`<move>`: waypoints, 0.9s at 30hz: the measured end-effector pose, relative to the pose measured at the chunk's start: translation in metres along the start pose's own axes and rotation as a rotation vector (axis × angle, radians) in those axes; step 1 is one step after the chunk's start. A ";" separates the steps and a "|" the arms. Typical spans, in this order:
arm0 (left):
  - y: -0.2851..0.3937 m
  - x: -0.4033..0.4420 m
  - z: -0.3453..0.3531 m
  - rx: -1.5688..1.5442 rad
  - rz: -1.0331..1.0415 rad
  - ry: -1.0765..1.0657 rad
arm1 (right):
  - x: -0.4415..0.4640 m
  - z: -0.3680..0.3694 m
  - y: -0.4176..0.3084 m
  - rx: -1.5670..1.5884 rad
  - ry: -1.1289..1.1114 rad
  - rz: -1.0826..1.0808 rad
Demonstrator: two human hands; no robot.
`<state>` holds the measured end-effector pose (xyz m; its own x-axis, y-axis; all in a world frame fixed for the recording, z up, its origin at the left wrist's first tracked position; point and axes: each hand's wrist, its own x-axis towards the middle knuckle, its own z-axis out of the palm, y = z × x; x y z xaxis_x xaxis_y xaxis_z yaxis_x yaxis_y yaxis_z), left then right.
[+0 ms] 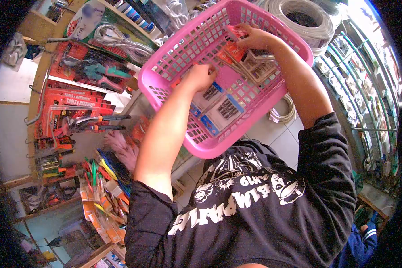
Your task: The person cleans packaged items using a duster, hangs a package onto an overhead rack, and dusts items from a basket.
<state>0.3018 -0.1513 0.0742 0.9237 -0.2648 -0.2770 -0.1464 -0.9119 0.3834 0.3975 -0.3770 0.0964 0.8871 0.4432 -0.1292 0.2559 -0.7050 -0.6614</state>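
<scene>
Basket (206,152), pink, latticed, opening up; long axis near-left to far-right. Right grip (258,37) seemingly pinching red packet (236,31); left grip (200,77) curled, contents can't tell.

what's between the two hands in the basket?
Between the left hand and right hand lies part of a red-orange packet, inside the pink basket. The head view shows it.

Here, pale floor tiles (269,139) sit below the right hand (253,37); metal racking (366,82) rightward, under probable daylight (366,18).
</scene>
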 end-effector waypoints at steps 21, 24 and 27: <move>0.020 -0.014 -0.015 -0.042 -0.025 0.400 | -0.016 0.004 -0.028 -0.239 0.086 -0.227; 0.011 -0.007 -0.012 -0.368 0.054 0.791 | -0.016 0.007 -0.033 -0.298 0.098 -0.159; -0.001 -0.007 -0.022 -0.551 0.006 0.846 | -0.006 0.008 -0.026 -0.320 0.169 -0.124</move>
<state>0.3029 -0.1414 0.0946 0.9027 0.2357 0.3599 -0.1649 -0.5830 0.7956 0.3824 -0.3564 0.1084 0.8859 0.4571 0.0787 0.4485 -0.8009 -0.3968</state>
